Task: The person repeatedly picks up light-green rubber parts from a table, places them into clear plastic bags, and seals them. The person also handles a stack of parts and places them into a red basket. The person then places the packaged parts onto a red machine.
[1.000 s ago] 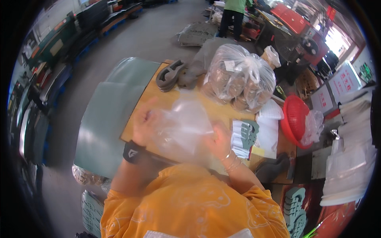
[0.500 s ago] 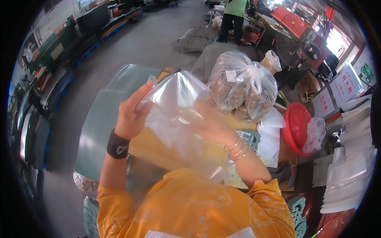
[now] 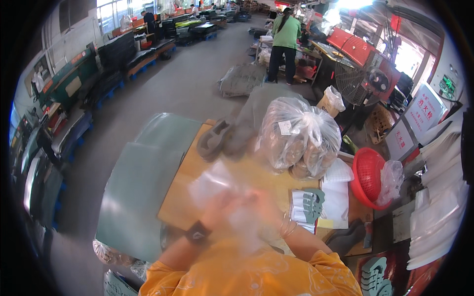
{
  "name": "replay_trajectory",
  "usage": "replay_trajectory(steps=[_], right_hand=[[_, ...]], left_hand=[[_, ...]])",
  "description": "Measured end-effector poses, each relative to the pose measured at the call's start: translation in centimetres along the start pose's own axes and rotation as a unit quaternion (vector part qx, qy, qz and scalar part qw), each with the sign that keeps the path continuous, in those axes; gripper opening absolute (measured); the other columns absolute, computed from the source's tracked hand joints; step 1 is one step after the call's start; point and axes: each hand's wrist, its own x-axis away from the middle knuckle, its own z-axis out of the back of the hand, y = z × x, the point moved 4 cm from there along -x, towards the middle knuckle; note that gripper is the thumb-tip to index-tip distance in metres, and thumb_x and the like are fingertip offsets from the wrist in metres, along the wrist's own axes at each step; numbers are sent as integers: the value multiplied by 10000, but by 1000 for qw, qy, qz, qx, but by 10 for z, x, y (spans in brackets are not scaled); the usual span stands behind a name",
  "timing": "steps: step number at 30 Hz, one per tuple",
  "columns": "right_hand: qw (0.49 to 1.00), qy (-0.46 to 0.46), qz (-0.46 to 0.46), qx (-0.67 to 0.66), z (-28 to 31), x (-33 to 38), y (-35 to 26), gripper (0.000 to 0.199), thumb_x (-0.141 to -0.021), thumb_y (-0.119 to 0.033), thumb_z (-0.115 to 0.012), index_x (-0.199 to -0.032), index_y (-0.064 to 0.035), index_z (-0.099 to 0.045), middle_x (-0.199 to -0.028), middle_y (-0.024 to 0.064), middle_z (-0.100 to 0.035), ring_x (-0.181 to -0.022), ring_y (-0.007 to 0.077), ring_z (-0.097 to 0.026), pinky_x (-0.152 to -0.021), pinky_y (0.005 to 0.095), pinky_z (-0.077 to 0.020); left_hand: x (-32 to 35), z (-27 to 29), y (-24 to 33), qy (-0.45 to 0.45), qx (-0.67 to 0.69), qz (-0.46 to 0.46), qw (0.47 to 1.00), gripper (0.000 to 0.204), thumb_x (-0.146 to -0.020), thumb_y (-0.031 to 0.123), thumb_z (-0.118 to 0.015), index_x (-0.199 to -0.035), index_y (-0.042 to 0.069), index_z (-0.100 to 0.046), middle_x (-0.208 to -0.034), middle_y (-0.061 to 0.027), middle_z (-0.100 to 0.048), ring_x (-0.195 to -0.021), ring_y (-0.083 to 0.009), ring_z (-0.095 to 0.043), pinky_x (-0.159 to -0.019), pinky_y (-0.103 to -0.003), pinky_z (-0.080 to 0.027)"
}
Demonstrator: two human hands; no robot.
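A clear plastic bag point(image 3: 210, 183), smeared by motion, is bunched up between my two hands over the near part of the tan table board point(image 3: 185, 185). My left hand point(image 3: 219, 211), below a black wristband, is closed on the bag's gathered plastic. My right hand point(image 3: 264, 206), with thin bangles at the wrist, is closed on it from the other side; the single fingers of both are blurred. Beyond them, grey shoe soles point(image 3: 215, 139) lie at the board's far edge. A large knotted clear bag point(image 3: 279, 145) of rounded brownish items stands to the far right.
Green sheets point(image 3: 140, 192) cover the left side. On the right lie a green cut-out piece point(image 3: 312, 206), white papers point(image 3: 335, 190) and dark grey soles point(image 3: 345, 240). A red basket point(image 3: 364, 170) stands beyond the papers, near a fan point(image 3: 365, 81). Someone in green point(image 3: 286, 37) stands further off.
Both hands have come down and closer together with the plastic bag, which was spread wide before and is now bunched. My head view has tilted up, showing more of the room.
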Motion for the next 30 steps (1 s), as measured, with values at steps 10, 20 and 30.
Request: replay_trajectory(steps=[10,20,30], right_hand=[[980,82,182,-12,6,2,3,170,-861,-179,-631,-961,-44,-607,-785,2,-602,-738,90,-560,-638,258,-460],[839,165,2,-518,109,-40,33,208,-912,-245,-573,-741,-158,-493,-639,-44,-470,-514,100,-444,-514,260,-401],[971,93,190,-110,56,-36,-56,135,-941,-205,-547,-844,-113,-541,-704,-21,-539,-566,66,-487,-499,214,-386]], left_hand=[[-7,11,-26,108,370,28,922,205,-975,179,-439,-900,26,-554,-840,-51,-613,-774,-156,-620,-754,-256,-507],[42,128,-22,93,423,96,896,184,-935,227,-523,-765,180,-471,-586,74,-372,-487,-44,-361,-461,-209,-341],[13,88,54,171,-412,-236,863,688,-770,226,-729,-1345,34,-404,-1372,-174,-404,-1246,-314,-397,-1032,-426,-305]])
